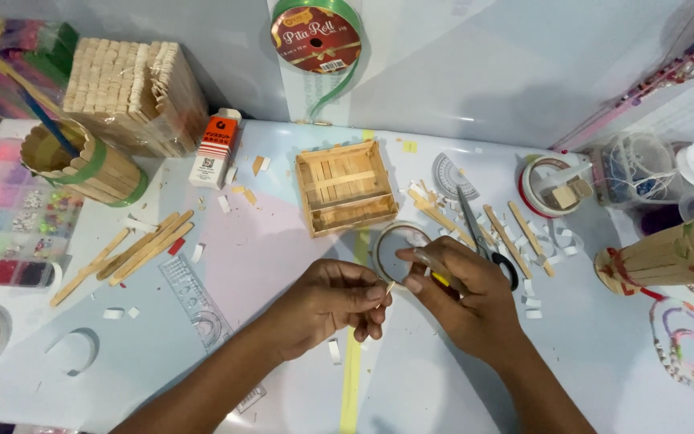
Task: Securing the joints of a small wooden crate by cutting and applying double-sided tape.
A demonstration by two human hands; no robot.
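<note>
Your table is pale, glossy and strewn with scraps. From the left: a bead box, loose sticks, a square stick tray. Your left hand pinches a thin stick; your right hand grips a tape roll just beside it. Scissors lie right.

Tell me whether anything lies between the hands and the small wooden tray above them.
Only the tape roll lies between the right hand and the wooden tray; bare table separates the left hand from it.
</note>
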